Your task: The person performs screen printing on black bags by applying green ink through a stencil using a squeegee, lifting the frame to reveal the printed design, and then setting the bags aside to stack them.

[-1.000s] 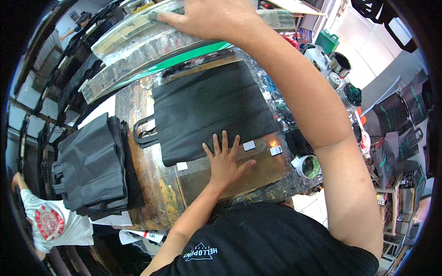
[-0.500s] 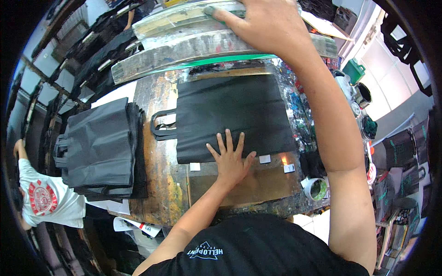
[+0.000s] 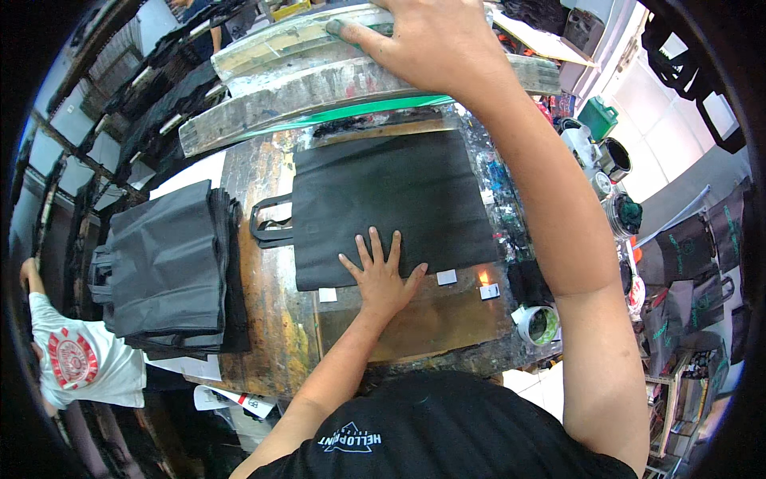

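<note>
A black fabric tote bag lies flat on the stained work table, its handle loop pointing left. My left hand presses on the bag's near edge, palm down with fingers spread. At the far side, my right hand grips the raised, paint-smeared wooden frame; its thumb lies along the wood and the other fingers are partly cut off by the picture's edge. A green strip runs under the frame's near bar. Small white tabs sit along the bag's near edge.
Black tote bags are stacked at the left of the table. To the right stand a tape roll, cans and a green jug. Another person in a white shirt is at the far left, by racks of black bags.
The view has shifted slightly, so the table and bag appear a little further left. Both hands keep their places, the left on the bag and the right on the wooden frame.
</note>
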`<state>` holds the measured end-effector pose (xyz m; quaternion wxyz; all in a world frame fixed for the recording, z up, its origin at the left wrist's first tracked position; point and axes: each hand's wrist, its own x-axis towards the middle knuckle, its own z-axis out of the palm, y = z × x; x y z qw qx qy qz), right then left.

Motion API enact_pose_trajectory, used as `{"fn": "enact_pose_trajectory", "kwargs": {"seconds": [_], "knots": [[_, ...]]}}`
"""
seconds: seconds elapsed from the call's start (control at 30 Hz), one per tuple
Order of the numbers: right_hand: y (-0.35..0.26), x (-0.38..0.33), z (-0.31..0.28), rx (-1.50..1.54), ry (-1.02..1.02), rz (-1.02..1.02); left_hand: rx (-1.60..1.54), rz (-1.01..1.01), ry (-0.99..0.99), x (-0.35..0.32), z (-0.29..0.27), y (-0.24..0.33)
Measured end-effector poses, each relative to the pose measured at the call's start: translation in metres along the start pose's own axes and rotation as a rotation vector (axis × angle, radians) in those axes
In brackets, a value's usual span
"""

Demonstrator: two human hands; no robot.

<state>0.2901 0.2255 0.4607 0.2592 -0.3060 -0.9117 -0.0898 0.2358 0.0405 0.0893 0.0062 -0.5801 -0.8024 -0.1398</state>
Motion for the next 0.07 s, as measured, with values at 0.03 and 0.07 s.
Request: {"fn": "enact_pose_trajectory", "kwargs": {"seconds": [0.03, 0.07], "knots": [[-0.003, -0.002, -0.007, 0.033, -0.039, -0.004, 0.0, 0.001, 0.02, -0.001, 0.001, 0.0], [-0.007, -0.006, -0.018, 0.065, -0.078, -0.009, 0.035, -0.013, -0.027, -0.001, 0.0, 0.0]]}}
